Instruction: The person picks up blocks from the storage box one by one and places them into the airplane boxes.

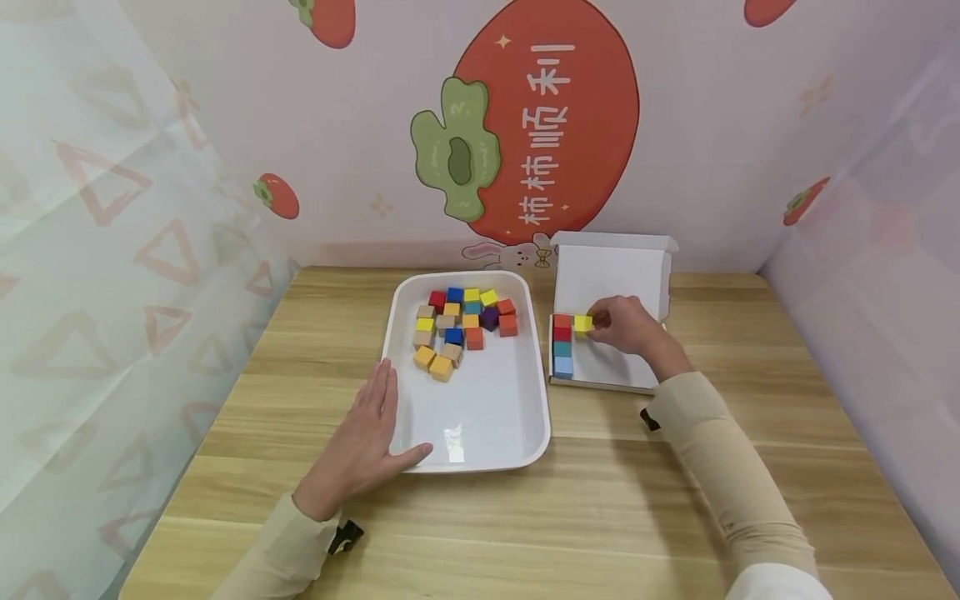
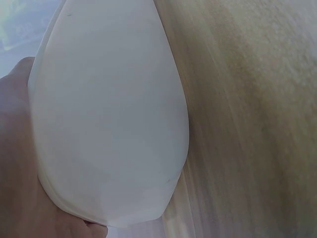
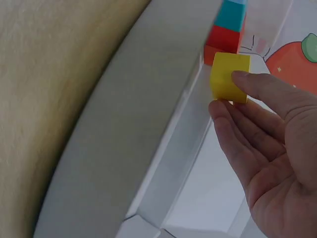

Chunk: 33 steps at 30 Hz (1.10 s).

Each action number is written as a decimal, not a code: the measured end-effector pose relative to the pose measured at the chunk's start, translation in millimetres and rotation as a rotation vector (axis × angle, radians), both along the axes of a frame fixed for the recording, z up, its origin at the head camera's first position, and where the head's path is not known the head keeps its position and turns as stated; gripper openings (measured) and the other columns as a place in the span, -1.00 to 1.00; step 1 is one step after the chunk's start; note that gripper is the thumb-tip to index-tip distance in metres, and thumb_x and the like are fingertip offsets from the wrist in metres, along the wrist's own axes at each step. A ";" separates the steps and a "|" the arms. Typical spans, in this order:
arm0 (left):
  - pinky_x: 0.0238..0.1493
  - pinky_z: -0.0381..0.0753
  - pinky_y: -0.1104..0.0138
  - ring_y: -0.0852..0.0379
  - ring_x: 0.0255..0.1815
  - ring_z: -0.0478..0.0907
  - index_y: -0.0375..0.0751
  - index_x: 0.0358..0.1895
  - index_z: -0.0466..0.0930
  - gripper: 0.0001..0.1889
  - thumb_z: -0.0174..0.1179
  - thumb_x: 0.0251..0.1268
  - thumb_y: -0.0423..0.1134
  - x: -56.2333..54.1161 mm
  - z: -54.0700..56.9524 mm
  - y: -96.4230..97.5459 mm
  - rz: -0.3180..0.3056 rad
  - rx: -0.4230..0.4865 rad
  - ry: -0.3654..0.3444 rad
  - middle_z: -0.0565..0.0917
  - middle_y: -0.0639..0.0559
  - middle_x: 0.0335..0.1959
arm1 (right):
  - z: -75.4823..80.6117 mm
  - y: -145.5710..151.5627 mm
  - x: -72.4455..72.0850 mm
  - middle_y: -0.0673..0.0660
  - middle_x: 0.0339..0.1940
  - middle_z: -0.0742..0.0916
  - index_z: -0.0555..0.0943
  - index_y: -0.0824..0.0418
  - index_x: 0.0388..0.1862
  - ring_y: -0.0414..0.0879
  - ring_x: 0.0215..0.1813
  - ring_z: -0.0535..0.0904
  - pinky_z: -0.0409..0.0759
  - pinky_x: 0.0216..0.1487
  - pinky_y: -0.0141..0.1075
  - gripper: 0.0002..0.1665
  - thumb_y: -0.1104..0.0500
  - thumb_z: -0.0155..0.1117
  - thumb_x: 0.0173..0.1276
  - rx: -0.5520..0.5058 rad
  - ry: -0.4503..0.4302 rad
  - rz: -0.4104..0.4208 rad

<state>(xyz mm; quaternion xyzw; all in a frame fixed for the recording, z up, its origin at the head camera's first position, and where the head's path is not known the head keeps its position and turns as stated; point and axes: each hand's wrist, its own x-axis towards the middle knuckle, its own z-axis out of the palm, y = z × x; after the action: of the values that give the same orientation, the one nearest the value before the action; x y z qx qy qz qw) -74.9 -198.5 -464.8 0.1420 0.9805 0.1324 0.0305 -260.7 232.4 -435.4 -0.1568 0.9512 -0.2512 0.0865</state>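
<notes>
One yellow cube [image 1: 582,326], pinched between thumb and fingers of the right hand [image 1: 628,325], at the far left part of the white box [image 1: 603,362], just right of the row of cubes [image 1: 562,349]. Held from the right side, probably to leave the left face free toward the row; whether touching or not, impossible to tell. Left hand [image 1: 363,447] with straight fingers and spread thumb, gripping nothing, laid along the left edge of the white tray [image 1: 472,412], perhaps for steadying. Inside the tray, many loose cubes [image 1: 453,336], toward the far end. In the way: box walls, raised lid [image 1: 611,275] at far side.
</notes>
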 end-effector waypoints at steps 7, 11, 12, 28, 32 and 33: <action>0.73 0.03 -0.14 -0.28 0.81 -0.24 -0.42 0.71 -0.25 0.30 0.09 0.30 0.54 0.6 -0.9 -0.2 -0.012 -0.007 0.012 -0.28 -0.28 0.79 | -10.4 -4.1 -0.9 0.32 -0.06 0.83 0.73 0.41 0.09 0.11 -0.06 0.71 0.76 0.14 0.01 -0.64 0.28 0.49 0.36 -0.020 0.011 -0.040; 0.74 0.04 -0.14 -0.28 0.81 -0.24 -0.44 0.71 -0.24 0.29 0.07 0.31 0.54 1.2 -1.6 -0.1 -0.014 -0.007 0.014 -0.28 -0.28 0.79 | -14.4 -5.0 -2.6 0.33 -0.07 0.82 0.73 0.42 0.09 0.11 -0.08 0.70 0.76 0.14 0.00 -0.64 0.28 0.49 0.36 -0.029 0.011 -0.056; 0.73 0.04 -0.14 -0.28 0.80 -0.24 -0.44 0.71 -0.24 0.29 0.07 0.31 0.54 1.3 -1.7 0.0 -0.016 -0.008 0.014 -0.28 -0.28 0.79 | -15.1 -5.2 -2.9 0.33 -0.07 0.82 0.74 0.42 0.08 0.11 -0.08 0.70 0.76 0.13 -0.01 -0.64 0.29 0.49 0.36 -0.031 0.012 -0.061; 0.72 0.06 -0.15 -0.28 0.80 -0.21 -0.42 0.71 -0.24 0.30 0.11 0.29 0.53 3.8 -2.3 1.0 -0.011 0.000 0.011 -0.26 -0.28 0.79 | -7.7 -16.3 0.6 0.32 -0.08 0.79 0.72 0.40 0.11 0.15 -0.05 0.62 0.73 0.15 0.01 -0.59 0.22 0.53 0.35 0.048 0.068 -0.098; 0.72 0.06 -0.15 -0.29 0.80 -0.22 -0.42 0.71 -0.24 0.29 0.11 0.30 0.51 2.8 -1.2 1.1 -0.012 0.002 0.018 -0.26 -0.28 0.79 | 8.0 -24.0 2.8 0.37 0.00 0.80 0.71 0.41 0.15 0.19 0.01 0.69 0.75 0.19 0.07 -0.55 0.22 0.54 0.35 0.023 0.122 -0.055; 0.72 0.06 -0.15 -0.29 0.80 -0.22 -0.42 0.71 -0.24 0.29 0.12 0.30 0.51 2.4 -0.8 1.1 -0.013 0.003 0.019 -0.26 -0.29 0.79 | 11.7 -26.1 3.1 0.37 0.02 0.80 0.71 0.41 0.16 0.20 0.02 0.70 0.75 0.19 0.08 -0.54 0.22 0.54 0.35 0.013 0.132 -0.042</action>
<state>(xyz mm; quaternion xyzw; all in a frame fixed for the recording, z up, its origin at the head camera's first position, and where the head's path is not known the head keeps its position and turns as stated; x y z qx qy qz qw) -72.5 -197.5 -465.5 0.1497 0.9796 0.1322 0.0217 -257.6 206.3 -423.6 -0.1526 0.9595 -0.2361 0.0195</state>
